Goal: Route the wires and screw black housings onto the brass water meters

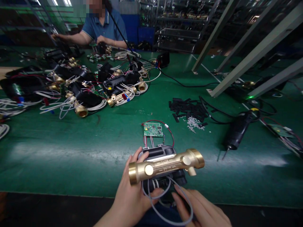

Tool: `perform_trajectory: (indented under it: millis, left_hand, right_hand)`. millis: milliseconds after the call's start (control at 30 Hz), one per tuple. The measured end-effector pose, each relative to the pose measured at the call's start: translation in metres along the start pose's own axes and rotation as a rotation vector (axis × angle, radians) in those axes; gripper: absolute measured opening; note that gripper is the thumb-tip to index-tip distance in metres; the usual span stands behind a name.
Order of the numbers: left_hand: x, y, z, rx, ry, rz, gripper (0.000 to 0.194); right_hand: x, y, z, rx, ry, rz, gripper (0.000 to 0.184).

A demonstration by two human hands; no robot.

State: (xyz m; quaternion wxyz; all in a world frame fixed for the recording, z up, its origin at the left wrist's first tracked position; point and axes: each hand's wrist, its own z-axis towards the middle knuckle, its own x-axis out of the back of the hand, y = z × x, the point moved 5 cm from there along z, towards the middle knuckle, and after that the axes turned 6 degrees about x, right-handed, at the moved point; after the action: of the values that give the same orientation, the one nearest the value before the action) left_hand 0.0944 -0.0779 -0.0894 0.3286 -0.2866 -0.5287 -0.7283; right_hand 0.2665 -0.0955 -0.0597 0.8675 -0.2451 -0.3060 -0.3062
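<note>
My left hand point(133, 186) is wrapped round a brass pipe fitting point(161, 167) with a black plastic housing point(163, 151), held above the front of the bench. The fitting lies crosswise, threaded at both ends. A grey cable point(170, 222) loops down from the housing between my hands. At the lower right my right hand point(199, 206) is closed close beneath the housing, beside the loop; what its fingers pinch is hidden. Beyond the housing a green circuit board point(153, 129) lies on the bench, joined to it by thin wires.
Black strips point(188, 108) and small screws point(194, 123) lie in piles. A black electric screwdriver point(238, 130) rests at right, near slanted metal posts point(255, 53). Brass meter assemblies with cables point(120, 94) crowd the left. Across the bench sits a person in a blue shirt point(115, 26).
</note>
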Motion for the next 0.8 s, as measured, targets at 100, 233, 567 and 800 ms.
perform_trajectory:
  millis: [100, 233, 567, 800]
  left_hand:
    - [0.000, 0.001, -0.001, -0.029, 0.013, 0.004, 0.078]
    - [-0.001, 0.000, -0.004, -0.060, 0.003, -0.014, 0.081]
    - [0.001, 0.001, -0.004, -0.044, -0.036, -0.021, 0.083]
    - [0.002, -0.001, -0.005, 0.033, -0.132, -0.081, 0.082]
  right_hand:
    - [-0.023, -0.006, -0.008, -0.042, -0.018, 0.035, 0.025]
    - [-0.033, -0.017, 0.005, 0.034, -0.024, 0.025, 0.034]
    - [-0.024, -0.009, 0.012, 0.066, -0.133, 0.149, 0.017]
    - [-0.024, -0.011, 0.003, 0.223, -0.161, 0.146, 0.018]
